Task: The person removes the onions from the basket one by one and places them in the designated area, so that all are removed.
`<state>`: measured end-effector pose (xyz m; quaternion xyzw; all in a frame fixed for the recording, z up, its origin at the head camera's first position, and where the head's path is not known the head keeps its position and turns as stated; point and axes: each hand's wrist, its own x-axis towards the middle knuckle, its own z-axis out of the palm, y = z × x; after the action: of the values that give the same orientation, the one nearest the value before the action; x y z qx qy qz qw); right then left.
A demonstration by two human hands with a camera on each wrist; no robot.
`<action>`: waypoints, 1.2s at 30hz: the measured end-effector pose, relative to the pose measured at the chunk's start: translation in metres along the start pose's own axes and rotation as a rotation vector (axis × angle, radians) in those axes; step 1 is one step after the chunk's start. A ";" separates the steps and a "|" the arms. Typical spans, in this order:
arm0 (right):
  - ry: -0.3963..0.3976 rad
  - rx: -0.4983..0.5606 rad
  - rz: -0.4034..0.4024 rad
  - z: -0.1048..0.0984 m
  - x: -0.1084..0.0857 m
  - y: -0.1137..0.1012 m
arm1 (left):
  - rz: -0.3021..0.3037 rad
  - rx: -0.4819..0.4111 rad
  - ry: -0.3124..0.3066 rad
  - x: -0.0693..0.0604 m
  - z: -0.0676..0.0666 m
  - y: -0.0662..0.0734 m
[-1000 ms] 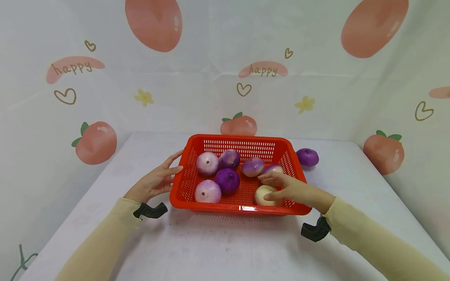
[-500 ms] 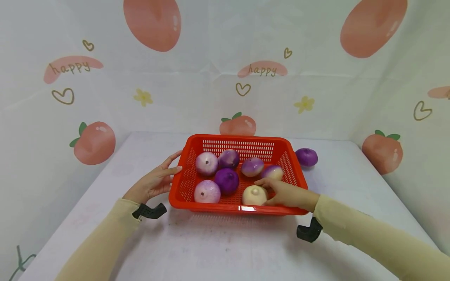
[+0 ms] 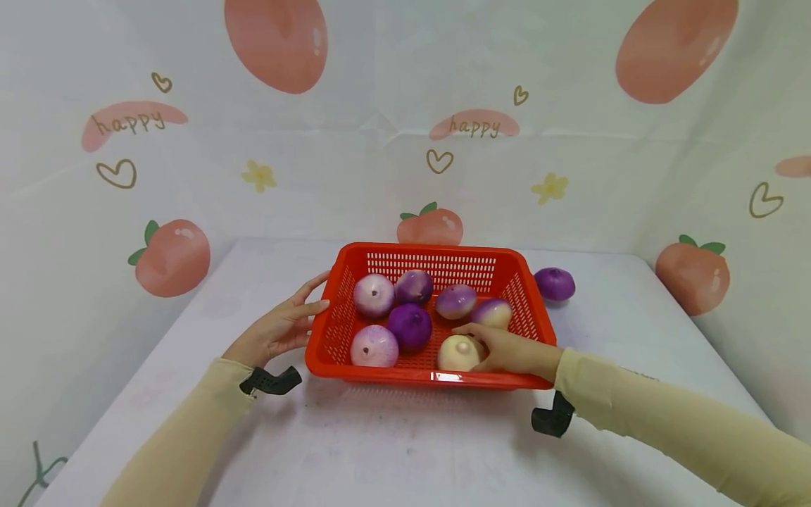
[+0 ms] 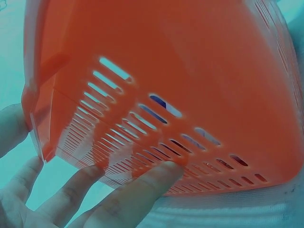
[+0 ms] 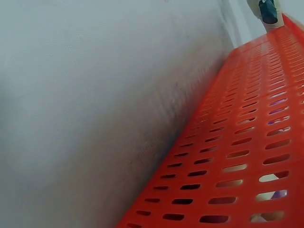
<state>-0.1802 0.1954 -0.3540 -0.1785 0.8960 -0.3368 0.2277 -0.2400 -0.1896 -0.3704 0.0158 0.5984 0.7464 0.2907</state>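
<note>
A red basket (image 3: 405, 375) holds several purple, pink-white and pale onions. At its left end, my left hand (image 3: 276, 329) touches the outer wall with spread fingers; in the left wrist view those fingers (image 4: 137, 190) lie against the slotted side (image 4: 190, 42). Inside the basket's front right part, my right hand (image 3: 514, 351) grips a pale onion (image 3: 457, 353) from its right side, fingers behind and thumb in front. The right wrist view has only the basket's outer wall (image 5: 237, 128), with the right hand out of sight.
One purple onion (image 3: 555, 285) lies on the white table (image 3: 405, 451) outside the basket, beyond its back right corner. Behind the table hangs a white cloth (image 3: 355, 176) printed with fruit and hearts.
The right hand has moved left and closed round the pale onion, which now sits further left in the basket. The left hand and the basket have stayed in place.
</note>
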 end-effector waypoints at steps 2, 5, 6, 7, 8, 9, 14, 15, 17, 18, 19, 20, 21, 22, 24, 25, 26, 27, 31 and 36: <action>0.006 -0.006 -0.010 0.000 0.001 0.000 | -0.003 -0.004 0.003 0.000 0.000 0.000; 0.025 -0.026 -0.032 0.000 0.001 0.001 | -0.013 -0.019 0.002 -0.001 0.001 0.001; 0.032 -0.028 -0.037 0.000 0.002 0.002 | -0.015 -0.024 -0.001 -0.002 0.001 0.000; 0.039 -0.031 -0.041 -0.001 0.001 0.002 | -0.015 -0.030 -0.003 -0.002 0.001 0.000; 0.047 -0.033 -0.040 -0.001 0.001 0.002 | -0.014 -0.032 -0.007 -0.002 0.001 0.000; 0.055 -0.027 -0.041 -0.002 0.001 0.002 | -0.014 -0.039 -0.011 -0.002 0.001 0.000; 0.093 0.006 -0.026 -0.009 -0.004 -0.002 | -0.008 -0.042 -0.020 -0.003 0.001 0.000; 0.096 0.018 -0.028 -0.010 -0.005 -0.004 | -0.009 -0.043 -0.019 -0.004 0.001 0.001; 0.105 0.042 -0.031 -0.013 -0.008 -0.005 | -0.004 -0.039 -0.022 -0.004 0.001 0.001; 0.110 0.058 -0.036 -0.015 -0.010 -0.005 | -0.001 -0.037 -0.025 -0.005 0.001 0.001; 0.117 0.075 -0.039 -0.017 -0.012 -0.005 | 0.001 -0.034 -0.026 -0.005 0.001 0.001; 0.121 0.097 -0.048 -0.018 -0.014 -0.005 | 0.003 -0.034 -0.025 -0.005 0.001 0.001; 0.129 0.115 -0.055 -0.021 -0.016 -0.005 | 0.004 -0.032 -0.027 -0.005 0.001 0.001; 0.139 0.128 -0.063 -0.024 -0.018 -0.005 | 0.006 -0.030 -0.029 -0.005 0.001 0.001; 0.161 0.138 -0.078 -0.030 -0.023 -0.006 | 0.004 -0.030 -0.034 -0.005 0.001 0.000; 0.172 0.138 -0.085 -0.034 -0.026 -0.007 | 0.003 -0.031 -0.029 -0.005 0.001 0.000; 0.187 0.134 -0.096 -0.039 -0.030 -0.008 | 0.002 -0.032 -0.032 -0.005 0.000 0.000; 0.203 0.134 -0.098 -0.044 -0.033 -0.009 | -0.002 -0.035 -0.028 -0.004 0.001 0.000; 0.277 0.176 -0.102 -0.067 -0.045 -0.010 | -0.005 -0.036 -0.005 -0.003 0.002 0.001; 0.378 0.253 -0.047 -0.099 -0.059 -0.002 | -0.003 -0.032 0.014 -0.001 0.003 0.001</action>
<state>-0.1828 0.2738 -0.2688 -0.1030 0.8690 -0.4790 0.0686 -0.2383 -0.1880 -0.3686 0.0049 0.5885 0.7555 0.2879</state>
